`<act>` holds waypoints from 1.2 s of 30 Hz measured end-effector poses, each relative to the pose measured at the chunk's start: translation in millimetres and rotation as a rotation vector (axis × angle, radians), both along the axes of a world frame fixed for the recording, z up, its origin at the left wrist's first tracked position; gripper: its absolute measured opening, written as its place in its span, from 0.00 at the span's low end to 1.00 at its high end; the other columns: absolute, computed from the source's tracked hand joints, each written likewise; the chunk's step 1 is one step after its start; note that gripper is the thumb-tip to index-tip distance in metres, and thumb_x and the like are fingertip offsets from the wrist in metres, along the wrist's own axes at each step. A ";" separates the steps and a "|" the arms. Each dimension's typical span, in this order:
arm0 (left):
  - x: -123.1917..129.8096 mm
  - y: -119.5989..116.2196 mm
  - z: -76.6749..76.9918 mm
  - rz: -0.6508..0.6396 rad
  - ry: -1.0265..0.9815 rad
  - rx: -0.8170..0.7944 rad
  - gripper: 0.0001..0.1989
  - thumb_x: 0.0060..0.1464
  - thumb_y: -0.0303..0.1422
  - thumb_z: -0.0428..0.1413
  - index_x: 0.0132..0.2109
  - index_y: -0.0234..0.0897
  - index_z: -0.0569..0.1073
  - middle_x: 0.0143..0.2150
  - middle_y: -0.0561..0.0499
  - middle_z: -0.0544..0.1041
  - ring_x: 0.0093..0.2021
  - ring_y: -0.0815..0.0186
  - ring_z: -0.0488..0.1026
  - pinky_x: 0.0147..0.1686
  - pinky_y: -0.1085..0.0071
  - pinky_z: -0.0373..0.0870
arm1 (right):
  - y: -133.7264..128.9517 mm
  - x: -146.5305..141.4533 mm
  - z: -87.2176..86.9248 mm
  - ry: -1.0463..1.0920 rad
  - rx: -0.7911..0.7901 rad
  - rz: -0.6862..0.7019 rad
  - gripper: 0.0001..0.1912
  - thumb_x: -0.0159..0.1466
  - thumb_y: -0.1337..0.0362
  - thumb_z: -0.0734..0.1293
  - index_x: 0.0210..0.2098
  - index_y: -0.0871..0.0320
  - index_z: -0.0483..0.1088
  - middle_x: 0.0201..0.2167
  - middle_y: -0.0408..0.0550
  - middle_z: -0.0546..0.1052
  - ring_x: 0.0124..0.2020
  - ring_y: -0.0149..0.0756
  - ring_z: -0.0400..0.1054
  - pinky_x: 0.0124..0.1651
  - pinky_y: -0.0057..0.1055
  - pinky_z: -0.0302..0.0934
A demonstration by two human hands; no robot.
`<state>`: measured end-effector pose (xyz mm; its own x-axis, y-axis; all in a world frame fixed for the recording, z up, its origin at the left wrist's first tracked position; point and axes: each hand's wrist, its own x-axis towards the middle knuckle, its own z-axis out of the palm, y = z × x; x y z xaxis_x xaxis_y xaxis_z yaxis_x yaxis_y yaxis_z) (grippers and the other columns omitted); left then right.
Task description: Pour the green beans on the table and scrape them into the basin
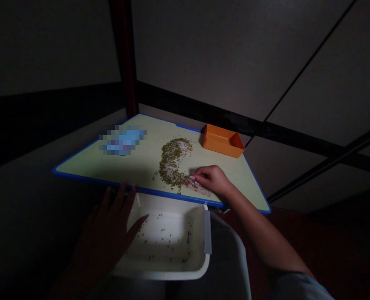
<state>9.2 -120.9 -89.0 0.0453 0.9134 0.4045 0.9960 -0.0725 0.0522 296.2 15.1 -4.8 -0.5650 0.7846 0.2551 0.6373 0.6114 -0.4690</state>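
A pile of small green beans mixed with whitish grains (172, 160) is spread in a curve on the pale yellow tabletop (141, 166) with its blue rim. At the pile's near right end is my right hand (214, 179), thumb and fingers pinched together over a reddish patch; what they hold, if anything, is too small to name. My left hand (116, 216) has its fingers spread in shadow, fingertips by the table's front edge and thumb over the white basin (162, 275). Scattered dark beans (162, 230) lie in the basin, below the table edge.
An orange open box (224, 141) stands at the table's back right corner. A blurred-out blue item (124, 141) lies at the back left. Dark panelled walls (203, 50) rise close behind the table. The basin has a grey handle (207, 231) on its right side.
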 end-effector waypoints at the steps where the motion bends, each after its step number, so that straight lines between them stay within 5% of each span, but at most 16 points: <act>1: 0.2 -0.1 0.4 0.003 0.001 -0.001 0.40 0.56 0.54 0.40 0.70 0.37 0.44 0.72 0.35 0.52 0.70 0.37 0.49 0.58 0.42 0.59 | 0.0 -1.1 0.8 -0.015 0.003 -0.005 0.13 0.63 0.59 0.67 0.33 0.63 0.78 0.21 0.44 0.73 0.21 0.26 0.60 0.27 0.25 0.47; 26: -0.5 0.2 -1.7 -0.016 -0.018 0.022 0.41 0.55 0.55 0.40 0.69 0.37 0.45 0.71 0.34 0.54 0.69 0.37 0.50 0.59 0.42 0.59 | -2.6 -6.1 -8.1 0.097 -0.023 0.145 0.15 0.64 0.56 0.67 0.35 0.62 0.80 0.26 0.49 0.79 0.24 0.27 0.65 0.29 0.24 0.54; 36: -0.6 0.7 -2.0 -0.010 -0.002 0.005 0.41 0.56 0.55 0.39 0.70 0.36 0.44 0.71 0.34 0.53 0.70 0.38 0.48 0.59 0.43 0.59 | -2.6 -3.2 -10.1 0.210 -0.124 0.147 0.20 0.62 0.50 0.68 0.36 0.62 0.80 0.22 0.47 0.76 0.21 0.27 0.60 0.26 0.24 0.53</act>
